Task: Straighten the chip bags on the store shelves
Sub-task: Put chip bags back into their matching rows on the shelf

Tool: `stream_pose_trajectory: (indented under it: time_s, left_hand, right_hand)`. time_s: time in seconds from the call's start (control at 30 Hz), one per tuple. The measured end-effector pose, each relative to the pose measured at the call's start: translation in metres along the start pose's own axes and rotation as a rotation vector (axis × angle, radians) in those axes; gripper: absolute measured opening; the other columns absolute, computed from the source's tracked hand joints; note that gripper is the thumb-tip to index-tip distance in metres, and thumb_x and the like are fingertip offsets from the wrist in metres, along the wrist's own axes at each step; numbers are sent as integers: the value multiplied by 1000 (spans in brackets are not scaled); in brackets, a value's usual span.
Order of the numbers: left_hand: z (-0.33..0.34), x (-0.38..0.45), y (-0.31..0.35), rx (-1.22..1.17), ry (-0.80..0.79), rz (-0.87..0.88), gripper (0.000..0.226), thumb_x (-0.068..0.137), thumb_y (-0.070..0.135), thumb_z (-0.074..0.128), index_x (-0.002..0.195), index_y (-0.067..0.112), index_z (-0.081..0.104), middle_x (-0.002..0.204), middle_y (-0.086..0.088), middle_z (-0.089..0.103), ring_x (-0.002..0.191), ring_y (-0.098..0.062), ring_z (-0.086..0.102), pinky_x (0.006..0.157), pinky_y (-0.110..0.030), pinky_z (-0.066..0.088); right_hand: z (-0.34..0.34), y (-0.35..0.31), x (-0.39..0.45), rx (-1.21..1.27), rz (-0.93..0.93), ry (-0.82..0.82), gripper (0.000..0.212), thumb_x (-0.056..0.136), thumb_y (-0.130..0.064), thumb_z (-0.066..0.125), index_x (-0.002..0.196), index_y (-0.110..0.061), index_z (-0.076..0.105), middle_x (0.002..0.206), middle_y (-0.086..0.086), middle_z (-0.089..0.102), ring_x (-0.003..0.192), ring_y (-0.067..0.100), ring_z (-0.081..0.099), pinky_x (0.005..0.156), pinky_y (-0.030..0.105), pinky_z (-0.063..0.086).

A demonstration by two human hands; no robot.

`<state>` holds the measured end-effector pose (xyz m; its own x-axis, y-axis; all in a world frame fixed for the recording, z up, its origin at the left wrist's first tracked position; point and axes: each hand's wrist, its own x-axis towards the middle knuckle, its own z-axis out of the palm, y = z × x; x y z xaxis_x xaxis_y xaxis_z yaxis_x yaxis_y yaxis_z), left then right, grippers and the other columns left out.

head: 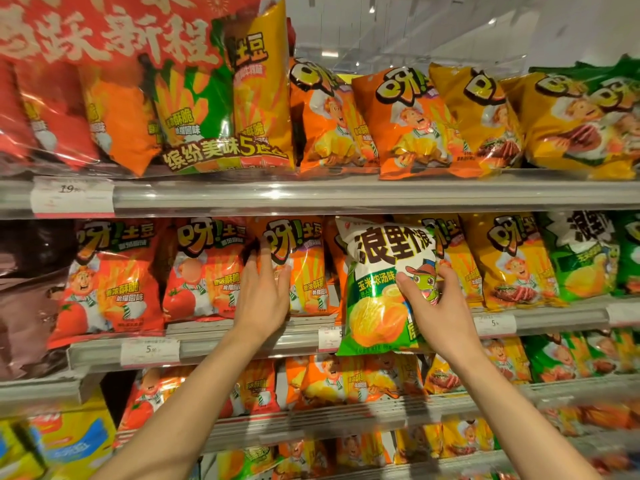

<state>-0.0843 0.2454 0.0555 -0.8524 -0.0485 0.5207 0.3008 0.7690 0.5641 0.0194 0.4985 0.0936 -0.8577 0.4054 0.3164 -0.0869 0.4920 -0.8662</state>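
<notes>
1. your right hand [437, 308] grips the white-and-green foil chip bag [382, 289], held in front of the middle grey metal shelf [221, 344].
2. your left hand [264, 292] lies flat, fingers straight, on an orange foil chip bag [304, 261] standing there.
3. lower rows are blurred.

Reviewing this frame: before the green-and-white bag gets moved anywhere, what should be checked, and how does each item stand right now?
1. Right hand grips the green-and-white bag: ok.
2. Bag is among its own kind: not ok; it hangs in front of orange and yellow bags.
3. Matching green bags visible farther right on the same shelf: ok.
4. Left hand rests flat on an orange bag: ok.
5. Free slot among the green bags: cannot tell.
</notes>
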Motion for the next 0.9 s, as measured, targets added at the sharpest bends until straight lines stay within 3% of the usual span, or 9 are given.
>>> stream_pose_trajectory:
  time_s: [0.1,0.2,0.37,0.43,0.5,0.57,0.67,0.77,0.9]
  left_hand:
    - [-12,-13,-1,-42,83,63,61,103,45,40,154,15,25,156,-15,30,145,-28,26,117,-45,28]
    - [-22,-36,9,-148,168,149,45,100,33,53,142,19,45,136,-3,47,126,-9,41,107,-35,38]
    - [-32,-67,30,-528,-272,17,63,89,65,51,146,41,38,142,11,48,108,20,51,102,-28,44]
    - [-31,-78,32,-683,-388,-56,79,74,82,52,145,55,30,151,16,40,118,16,49,108,-33,43]
    - [-31,-87,29,-829,-413,-125,76,75,76,59,143,55,33,150,20,41,129,8,46,110,-34,42]
    - [-33,-96,23,-909,-384,-153,52,88,48,63,136,48,41,139,19,54,119,10,54,101,-25,48]
    - [-35,-111,14,-908,-348,-154,37,98,19,58,124,41,46,115,25,61,96,16,62,78,-9,49]
    - [-31,-123,14,-908,-385,-187,35,97,20,61,122,43,51,110,22,65,90,10,66,75,-14,52]
    - [-14,-140,41,-909,-426,-203,44,97,24,62,137,36,48,117,20,63,90,11,66,71,-11,51]
  right_hand:
    - [1,-1,-3,24,9,3,86,87,-64,61,154,-22,29,156,1,40,142,23,39,113,45,36]
    - [7,-3,-8,39,7,-15,84,87,-64,61,152,-21,31,152,-1,44,140,22,41,113,44,37]
    - [30,-11,-27,112,26,-83,76,84,-65,66,142,-25,40,116,-21,58,118,12,56,102,36,45]
    - [41,-14,-39,116,33,-127,67,85,-64,66,137,-30,40,117,-22,57,115,6,55,100,32,44]
    - [50,-14,-50,113,41,-178,63,88,-61,62,139,-32,38,110,-32,49,107,-3,48,94,26,35]
    - [55,-12,-61,106,51,-199,63,89,-63,58,141,-33,40,111,-31,48,104,-7,48,93,25,33]
    - [57,-6,-75,124,134,-185,75,81,-72,57,140,-27,47,118,-5,64,108,9,60,100,36,47]
    - [52,10,-91,200,203,-183,61,82,-70,63,123,-25,60,111,16,70,105,25,70,100,52,51]
    - [23,41,-102,207,255,-143,73,73,-80,63,126,-30,60,118,6,70,108,18,68,101,48,51]
